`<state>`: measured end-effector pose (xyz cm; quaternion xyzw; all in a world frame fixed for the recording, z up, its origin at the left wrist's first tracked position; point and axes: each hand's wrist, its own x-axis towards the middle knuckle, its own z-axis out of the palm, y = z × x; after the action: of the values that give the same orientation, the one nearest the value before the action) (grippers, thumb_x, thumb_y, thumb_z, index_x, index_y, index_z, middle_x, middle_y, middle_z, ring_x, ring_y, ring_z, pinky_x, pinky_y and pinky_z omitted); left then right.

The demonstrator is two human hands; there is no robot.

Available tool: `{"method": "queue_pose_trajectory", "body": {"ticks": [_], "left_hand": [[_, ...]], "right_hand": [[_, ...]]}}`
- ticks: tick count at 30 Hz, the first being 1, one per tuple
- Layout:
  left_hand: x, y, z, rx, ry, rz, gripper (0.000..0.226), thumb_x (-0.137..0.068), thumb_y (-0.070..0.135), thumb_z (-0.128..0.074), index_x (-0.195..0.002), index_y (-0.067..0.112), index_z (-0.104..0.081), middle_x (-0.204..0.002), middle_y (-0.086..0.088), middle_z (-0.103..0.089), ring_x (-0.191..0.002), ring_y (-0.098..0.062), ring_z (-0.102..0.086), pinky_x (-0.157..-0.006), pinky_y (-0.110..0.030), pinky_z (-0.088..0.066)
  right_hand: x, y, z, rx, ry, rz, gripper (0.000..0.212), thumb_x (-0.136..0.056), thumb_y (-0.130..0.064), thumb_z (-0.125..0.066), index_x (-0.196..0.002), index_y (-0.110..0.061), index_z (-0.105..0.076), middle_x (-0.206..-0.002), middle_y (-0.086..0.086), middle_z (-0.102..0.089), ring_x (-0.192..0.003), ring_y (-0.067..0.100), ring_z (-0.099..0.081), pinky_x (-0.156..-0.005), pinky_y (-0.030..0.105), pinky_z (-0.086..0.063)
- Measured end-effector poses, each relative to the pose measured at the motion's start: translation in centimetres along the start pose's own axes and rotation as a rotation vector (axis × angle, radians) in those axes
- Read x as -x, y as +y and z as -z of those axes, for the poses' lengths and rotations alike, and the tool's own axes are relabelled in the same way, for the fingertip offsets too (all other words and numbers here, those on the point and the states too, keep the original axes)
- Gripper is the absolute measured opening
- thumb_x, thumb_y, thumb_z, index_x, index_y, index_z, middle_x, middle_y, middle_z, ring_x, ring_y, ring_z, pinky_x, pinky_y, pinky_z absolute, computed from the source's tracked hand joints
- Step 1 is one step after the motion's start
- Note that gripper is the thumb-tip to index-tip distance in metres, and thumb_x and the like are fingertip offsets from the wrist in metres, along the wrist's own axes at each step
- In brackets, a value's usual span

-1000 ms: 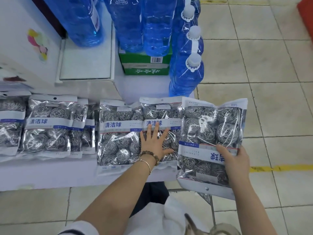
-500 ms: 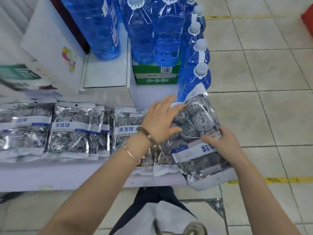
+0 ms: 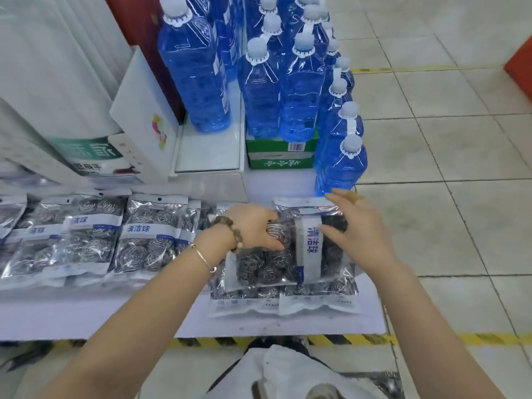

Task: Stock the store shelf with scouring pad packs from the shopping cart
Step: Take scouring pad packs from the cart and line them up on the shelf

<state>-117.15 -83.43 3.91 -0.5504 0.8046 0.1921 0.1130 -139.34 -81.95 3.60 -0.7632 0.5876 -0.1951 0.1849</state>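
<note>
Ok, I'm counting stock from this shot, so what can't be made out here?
- Head view: the stack under the sideways pack, covered by it, the left hand and right hand; count unclear.
- Head view: leftmost pack, cut by the left edge.
- Head view: the cart, not in frame.
- Head view: small print on the packs, blurred.

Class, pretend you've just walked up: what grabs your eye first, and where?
Tall blue bottles crowd the back of the display. At front right, the left hand grips a sideways pack of scouring pads lying on other packs, while the right hand touches it with straight fingers. Matching shiny packs line the shelf leftward.
</note>
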Motion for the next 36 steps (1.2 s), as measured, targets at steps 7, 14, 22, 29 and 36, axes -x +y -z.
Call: {"method": "queue_pose_trajectory", "body": {"ticks": [7, 14, 22, 29, 36], "left_hand": [[7.1, -4.5, -8.7, 1.135, 0.270, 0.591, 0.036, -0.067, 0.042, -0.077, -0.071, 0.011, -0.059, -0.060, 0.004, -0.057, -0.054, -0.011, -0.050, -0.058, -0.030, -0.045], [7.1, -4.9, -13.1, 1.244, 0.230, 0.912, 0.060, -0.084, 0.042, -0.060, -0.128, 0.003, -0.045, -0.108, -0.014, -0.058, -0.099, -0.017, -0.054, -0.089, -0.029, -0.038], [4.4, -8.5, -16.4, 1.115, 0.274, 1.012, 0.077, -0.074, 0.050, -0.068, -0.130, 0.002, -0.045, -0.129, -0.017, -0.053, -0.116, -0.032, -0.050, -0.098, -0.042, -0.042], [3.5, -7.1, -16.8, 0.530, 0.341, 0.753, 0.075, -0.082, 0.050, -0.056, -0.143, 0.021, -0.023, -0.151, -0.009, -0.018, -0.137, -0.026, -0.023, -0.109, -0.044, -0.030], [1.5, -1.2, -16.5, 0.161, 0.107, 0.233, 0.071, -0.084, 0.064, -0.035, -0.143, 0.040, -0.003, -0.149, 0.001, 0.024, -0.139, -0.028, 0.019, -0.103, -0.057, 0.019]], "right_hand": [[2.9, -1.0, -4.9, -0.805, 0.023, -0.647, 0.081, -0.078, -0.021, -0.076, -0.144, -0.017, -0.030, -0.136, 0.004, -0.047, -0.114, 0.015, -0.049, -0.089, 0.029, -0.042], [5.6, -5.6, -12.9, -0.748, -0.421, -0.735, 0.067, -0.085, -0.017, -0.070, -0.141, -0.009, -0.034, -0.136, 0.006, -0.045, -0.117, 0.020, -0.048, -0.093, 0.022, -0.042], [3.0, -5.7, -17.4, -0.546, -0.422, -0.714, 0.075, -0.081, -0.028, -0.074, -0.142, -0.009, -0.034, -0.138, 0.008, -0.049, -0.119, 0.025, -0.051, -0.102, 0.037, -0.041], [3.5, -4.7, -19.0, -0.400, -0.344, -0.625, 0.080, -0.080, -0.036, -0.073, -0.145, -0.017, -0.031, -0.147, 0.004, -0.039, -0.129, 0.023, -0.044, -0.104, 0.040, -0.039], [3.7, -1.4, -18.1, -0.090, -0.093, -0.479, 0.050, -0.088, -0.019, -0.063, -0.135, -0.012, -0.048, -0.139, 0.016, -0.046, -0.128, 0.033, -0.042, -0.104, 0.042, -0.035]]}}
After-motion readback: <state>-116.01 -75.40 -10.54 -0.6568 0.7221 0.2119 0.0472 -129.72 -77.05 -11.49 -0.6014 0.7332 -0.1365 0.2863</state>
